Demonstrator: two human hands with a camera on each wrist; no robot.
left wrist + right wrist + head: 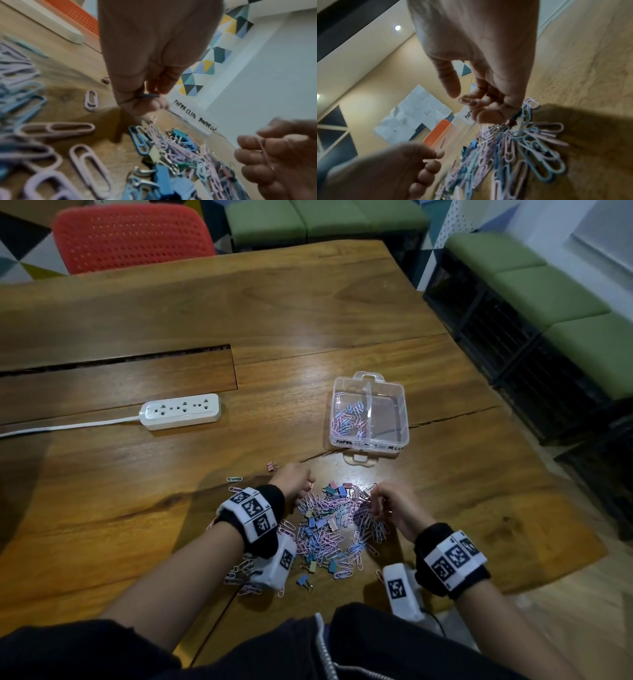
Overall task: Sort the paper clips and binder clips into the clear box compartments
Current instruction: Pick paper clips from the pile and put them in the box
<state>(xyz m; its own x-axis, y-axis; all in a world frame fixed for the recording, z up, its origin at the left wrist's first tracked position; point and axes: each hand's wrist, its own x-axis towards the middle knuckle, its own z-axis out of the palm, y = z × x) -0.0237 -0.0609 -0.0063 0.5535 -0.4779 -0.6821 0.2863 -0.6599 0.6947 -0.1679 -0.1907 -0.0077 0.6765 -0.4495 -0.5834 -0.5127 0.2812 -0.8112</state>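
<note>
A mixed pile of pink and blue paper clips and small binder clips lies on the wooden table between my hands. The clear box stands beyond it, with paper clips in its left compartment and its labelled front wall facing me. At the pile's left edge, my left hand has its fingers curled and pinches a dark paper clip. My right hand hovers over the pile's right side and holds a pink paper clip in its fingertips.
A white power strip with its cable lies to the left. A stray pink binder clip sits just beyond my left hand. A red chair stands at the far side. Green benches line the right, past the table's edge.
</note>
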